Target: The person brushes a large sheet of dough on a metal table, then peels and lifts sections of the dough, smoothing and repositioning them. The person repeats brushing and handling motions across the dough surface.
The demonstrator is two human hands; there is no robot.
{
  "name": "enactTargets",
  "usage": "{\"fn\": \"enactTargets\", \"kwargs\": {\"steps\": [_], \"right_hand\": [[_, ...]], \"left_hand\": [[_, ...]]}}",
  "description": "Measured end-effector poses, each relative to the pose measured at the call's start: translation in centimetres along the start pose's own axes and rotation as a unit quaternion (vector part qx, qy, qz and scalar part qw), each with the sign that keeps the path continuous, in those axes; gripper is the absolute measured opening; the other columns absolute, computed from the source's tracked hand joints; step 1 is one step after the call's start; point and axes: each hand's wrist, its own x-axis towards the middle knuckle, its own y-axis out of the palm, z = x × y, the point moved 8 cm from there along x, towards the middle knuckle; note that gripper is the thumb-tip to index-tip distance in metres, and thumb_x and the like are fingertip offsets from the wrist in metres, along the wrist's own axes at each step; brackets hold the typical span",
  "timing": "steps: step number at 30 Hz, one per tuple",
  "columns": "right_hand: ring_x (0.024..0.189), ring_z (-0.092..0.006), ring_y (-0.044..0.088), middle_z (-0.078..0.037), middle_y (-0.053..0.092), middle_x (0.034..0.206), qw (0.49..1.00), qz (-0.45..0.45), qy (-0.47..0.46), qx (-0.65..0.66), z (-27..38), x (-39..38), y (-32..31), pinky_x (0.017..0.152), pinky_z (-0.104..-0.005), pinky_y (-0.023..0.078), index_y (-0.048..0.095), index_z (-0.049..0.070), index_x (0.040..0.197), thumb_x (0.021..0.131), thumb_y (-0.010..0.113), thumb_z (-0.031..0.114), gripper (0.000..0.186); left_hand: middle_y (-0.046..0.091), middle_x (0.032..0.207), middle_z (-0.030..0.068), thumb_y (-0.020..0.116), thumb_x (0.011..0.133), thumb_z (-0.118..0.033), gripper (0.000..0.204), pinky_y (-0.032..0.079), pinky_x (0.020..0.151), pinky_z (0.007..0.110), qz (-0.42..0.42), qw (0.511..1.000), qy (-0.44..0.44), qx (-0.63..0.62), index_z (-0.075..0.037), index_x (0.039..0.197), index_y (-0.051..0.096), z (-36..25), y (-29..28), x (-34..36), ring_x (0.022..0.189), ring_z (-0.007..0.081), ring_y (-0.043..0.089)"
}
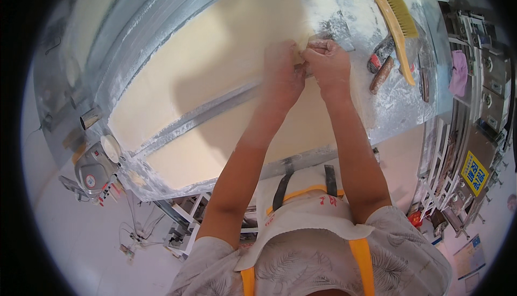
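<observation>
Two long, pale sheets of rolled dough lie on the floured worktable, the wider far sheet (215,43) and the narrower near sheet (199,156), with a grey floured gap between them. At their right end, my left hand (284,75) and my right hand (327,61) meet, dusted with flour. Both have their fingers closed in a pinch on a small bit of dough (303,38) at the far sheet's corner. My left hand is slightly smeared by motion, and its fingertips are partly hidden. My right thumb and forefinger press together close beside it.
Right of my hands, a wooden-handled bench brush (396,18) with yellowish bristles lies on the floured metal table (398,102). Near it are a brown-handled tool (382,75) and a black-and-red item (374,63). A kitchen scale (97,172) stands beyond the table's left end.
</observation>
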Motion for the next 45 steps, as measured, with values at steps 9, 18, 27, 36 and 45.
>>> {"fn": "enactTargets", "kwargs": {"steps": [9, 18, 27, 36, 45], "right_hand": [[0.092, -0.0191, 0.074, -0.011, 0.079, 0.104, 0.978, 0.066, -0.185, -0.068, 4.5, 2.7, -1.0, 0.084, -0.0355, 0.058, 0.077, 0.001, 0.118, 0.094, 0.075, 0.015, 0.028], [0.087, -0.0265, 0.075, -0.013, 0.076, 0.096, 0.954, -0.057, -0.235, -0.177, 2.4, 1.1, -0.5, 0.083, -0.0395, 0.059, 0.071, 0.003, 0.118, 0.085, 0.08, 0.005, 0.034], [0.097, -0.016, 0.073, -0.009, 0.075, 0.105, 0.994, 0.012, -0.109, 0.011, 2.2, 1.6, 0.0, 0.083, -0.0309, 0.06, 0.067, 0.001, 0.121, 0.085, 0.085, 0.0, 0.04], [0.112, -0.0185, 0.072, -0.014, 0.073, 0.119, 0.966, 0.138, -0.089, 0.202, 2.9, 2.2, 1.7, 0.095, -0.0301, 0.061, 0.061, -0.005, 0.128, 0.092, 0.08, -0.005, 0.041], [0.106, -0.016, 0.073, -0.011, 0.074, 0.115, 0.963, 0.135, -0.173, 0.16, 2.2, 2.5, 2.2, 0.094, -0.0296, 0.059, 0.066, -0.001, 0.119, 0.093, 0.078, -0.006, 0.03]], "left_hand": [[0.057, 0.081, 0.0002, 0.071, 0.102, -0.011, 0.012, 0.045, 0.066, 0.03, -0.191, 0.841, -0.257, -0.436, -0.003, 0.097, 0.063, 11.8, -5.3, 1.4, 0.071, 0.0092, 0.051], [0.057, 0.076, -0.0014, 0.073, 0.102, -0.012, 0.03, 0.048, 0.066, 0.028, -0.114, 0.956, -0.222, -0.157, -0.003, 0.128, 0.061, 6.5, -3.8, 1.1, 0.067, 0.0084, 0.051], [0.073, 0.11, 0.0119, 0.074, 0.099, -0.009, 0.034, 0.057, 0.082, 0.036, -0.061, 0.995, -0.03, -0.074, -0.011, 0.132, 0.066, 3.3, -2.7, 2.4, 0.089, 0.0268, 0.072], [0.076, 0.101, 0.013, 0.08, 0.094, -0.014, 0.02, 0.055, 0.079, 0.037, 0.047, 0.996, -0.024, -0.065, -0.005, 0.112, 0.079, 1.9, -2.3, 3.6, 0.086, 0.0259, 0.071], [0.071, 0.09, 0.0017, 0.077, 0.099, -0.017, 0.024, 0.048, 0.071, 0.026, 0.104, 0.947, -0.218, -0.209, 0.001, 0.115, 0.079, 5.6, -1.4, 3.4, 0.079, 0.008, 0.059]]}}
